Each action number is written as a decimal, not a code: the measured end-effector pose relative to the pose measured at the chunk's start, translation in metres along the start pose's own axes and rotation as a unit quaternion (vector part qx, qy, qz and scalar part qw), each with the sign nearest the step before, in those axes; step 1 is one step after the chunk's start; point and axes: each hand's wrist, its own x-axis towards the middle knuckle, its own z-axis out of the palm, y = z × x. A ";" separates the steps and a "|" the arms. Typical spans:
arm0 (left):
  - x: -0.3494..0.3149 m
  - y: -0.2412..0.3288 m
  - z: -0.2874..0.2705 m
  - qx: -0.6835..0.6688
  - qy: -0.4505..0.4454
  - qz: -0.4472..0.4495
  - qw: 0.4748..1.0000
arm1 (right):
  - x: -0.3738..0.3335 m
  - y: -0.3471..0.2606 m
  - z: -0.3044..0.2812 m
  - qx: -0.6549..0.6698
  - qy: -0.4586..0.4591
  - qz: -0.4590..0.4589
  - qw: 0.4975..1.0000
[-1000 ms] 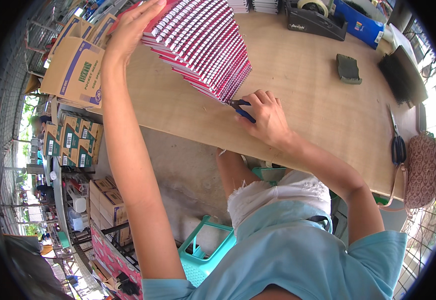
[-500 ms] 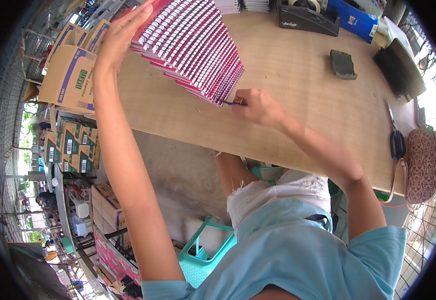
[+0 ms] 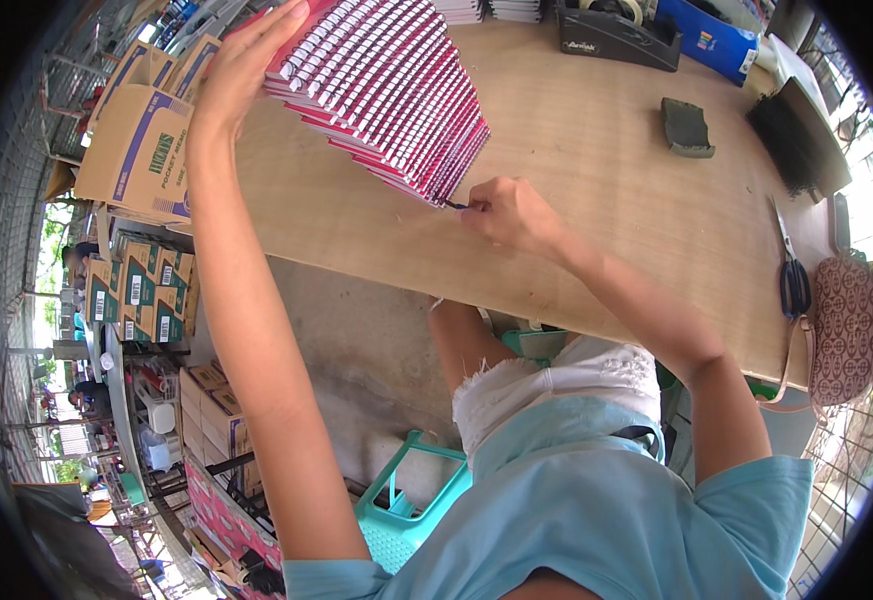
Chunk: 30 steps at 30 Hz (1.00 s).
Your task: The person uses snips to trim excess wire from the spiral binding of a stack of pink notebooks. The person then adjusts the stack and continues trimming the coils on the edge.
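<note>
A tall stack of red-and-white spiral-bound notebooks (image 3: 397, 95) stands on the table, the coil edges fanned toward me. My left hand (image 3: 247, 70) lies against the top of the stack at its left side, fingers stretched out. Down at the stack's low near corner, my right hand (image 3: 513, 215) is closed round a small dark tool with a slim tip (image 3: 454, 205). The tip touches or nearly touches the coil end of a low notebook. Most of the tool is hidden in my fist, so its exact kind does not show.
On the wooden table (image 3: 597, 250) lie a dark green block (image 3: 687, 128), a black brush (image 3: 800, 138) and scissors (image 3: 793, 270). A tape dispenser (image 3: 617, 40) and blue box (image 3: 709, 42) stand behind. A patterned bag (image 3: 845, 330) is at right, cartons (image 3: 137, 155) at left, a turquoise stool (image 3: 412, 500) below.
My right hand has turned slightly at the wrist, with the tool staying at the low coil ends. My left hand stays on the stack.
</note>
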 end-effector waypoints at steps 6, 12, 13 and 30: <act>-0.001 0.004 0.000 0.006 -0.010 0.000 1.000 | -0.008 0.006 0.009 -0.066 0.039 -0.020 0.997; 0.001 0.002 0.000 -0.011 -0.010 -0.002 1.000 | -0.023 0.018 0.028 -0.197 0.156 -0.106 0.962; 0.001 0.001 0.000 -0.011 -0.010 -0.002 1.000 | -0.023 0.019 0.029 -0.207 0.172 -0.115 0.956; 0.000 0.002 -0.005 -0.035 -0.023 -0.015 0.999 | -0.024 0.014 0.025 -0.244 0.131 -0.106 0.955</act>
